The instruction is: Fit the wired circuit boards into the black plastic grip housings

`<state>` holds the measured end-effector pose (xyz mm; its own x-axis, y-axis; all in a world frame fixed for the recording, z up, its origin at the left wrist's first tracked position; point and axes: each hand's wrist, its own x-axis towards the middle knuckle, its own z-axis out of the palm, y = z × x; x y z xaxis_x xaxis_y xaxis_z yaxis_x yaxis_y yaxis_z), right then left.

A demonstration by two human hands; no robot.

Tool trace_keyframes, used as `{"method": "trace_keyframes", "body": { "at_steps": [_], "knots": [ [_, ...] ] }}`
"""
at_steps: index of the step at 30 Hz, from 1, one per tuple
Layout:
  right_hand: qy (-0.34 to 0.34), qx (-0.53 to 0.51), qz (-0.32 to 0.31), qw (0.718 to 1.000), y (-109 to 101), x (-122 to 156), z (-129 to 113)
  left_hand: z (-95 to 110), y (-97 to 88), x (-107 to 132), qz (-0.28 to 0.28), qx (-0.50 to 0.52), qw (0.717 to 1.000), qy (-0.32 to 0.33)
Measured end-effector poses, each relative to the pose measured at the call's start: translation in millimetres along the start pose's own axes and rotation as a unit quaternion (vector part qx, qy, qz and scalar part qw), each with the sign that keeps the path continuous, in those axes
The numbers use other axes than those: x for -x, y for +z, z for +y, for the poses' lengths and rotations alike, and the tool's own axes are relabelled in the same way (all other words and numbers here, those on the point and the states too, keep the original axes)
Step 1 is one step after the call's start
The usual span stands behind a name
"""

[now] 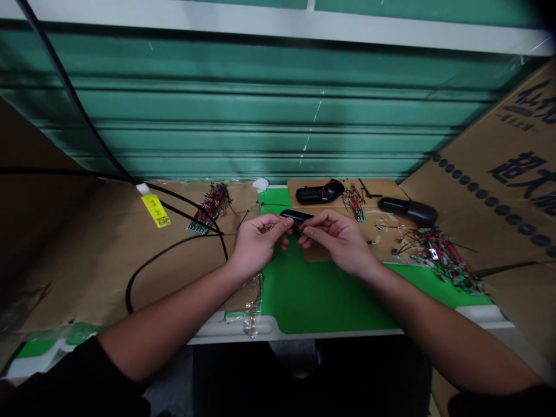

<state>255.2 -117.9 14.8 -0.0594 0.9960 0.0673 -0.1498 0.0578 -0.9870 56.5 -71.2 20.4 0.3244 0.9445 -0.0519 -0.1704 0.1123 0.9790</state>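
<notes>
In the middle of the head view, my left hand point(260, 240) and my right hand point(334, 237) meet over the green mat point(321, 301). Both are closed in a pinch, thumb against forefinger, with the fingertips almost touching. Something small and dark reddish, perhaps wire, shows between them, too small to make out. Just behind the fingertips lies a glossy black elongated casing point(296, 216), partly covered by the hands. Farther back is another black casing point(311, 194) with a thin red wire on it. A thin dark lead point(274, 204) lies behind my left hand.
Bundles of wired circuit boards lie at left point(211, 208), at back right point(356, 202) and in a larger heap at right point(449, 260). A black casing point(408, 211) rests on cardboard. Black cables point(130, 278) with a yellow tag point(155, 209) loop at left. Cardboard walls flank the bench.
</notes>
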Motion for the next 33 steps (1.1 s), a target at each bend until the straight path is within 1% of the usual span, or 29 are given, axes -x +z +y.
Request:
{"method": "trace_keyframes", "body": {
  "at_steps": [2,4,6,8,10,14,18,21,26,29,31,33],
  "knots": [
    [0.023,-0.012,-0.03,0.999,-1.2,0.3,-1.5,2.7,-0.4,-0.2,-0.006,-0.005,1.0,0.009],
    [0.07,-0.026,-0.08,0.994,-3.8,0.3,-3.4,7.1,-0.8,0.2,-0.022,-0.014,1.0,0.016],
    [0.117,-0.043,-0.135,0.983,-7.1,0.2,-5.0,11.9,-1.0,1.2,-0.045,-0.028,0.998,0.021],
    [0.133,-0.06,-0.179,0.973,-10.3,-0.1,-6.2,15.6,-1.0,2.5,-0.063,-0.044,0.997,0.025],
    [0.126,-0.071,-0.201,0.969,-12.8,-0.2,-7.5,17.6,-0.8,3.6,-0.07,-0.06,0.995,0.032],
    [0.124,-0.077,-0.216,0.965,-16.2,0.1,-11.3,18.2,-1.2,4.0,-0.083,-0.082,0.992,0.055],
    [0.147,-0.111,-0.252,0.95,-18.2,-0.2,-11.8,18.7,-2.1,3.8,-0.114,-0.086,0.988,0.052],
    [0.147,-0.13,-0.272,0.942,-19.0,-0.7,-8.5,19.5,-2.0,4.2,-0.125,-0.081,0.988,0.051],
    [0.119,-0.124,-0.26,0.95,-18.9,-1.2,-5.2,19.3,-1.8,4.8,-0.131,-0.078,0.987,0.054],
    [0.111,-0.12,-0.258,0.952,-18.0,-1.8,-5.7,16.7,-3.3,3.2,-0.135,-0.054,0.987,0.066],
    [0.109,-0.11,-0.249,0.956,-18.0,-2.0,-6.9,13.1,-6.2,0.0,-0.125,-0.025,0.988,0.085],
    [0.115,-0.089,-0.232,0.962,-19.1,-1.9,-9.3,7.9,-10.7,-5.3,-0.097,-0.01,0.99,0.102]
  ]
}}
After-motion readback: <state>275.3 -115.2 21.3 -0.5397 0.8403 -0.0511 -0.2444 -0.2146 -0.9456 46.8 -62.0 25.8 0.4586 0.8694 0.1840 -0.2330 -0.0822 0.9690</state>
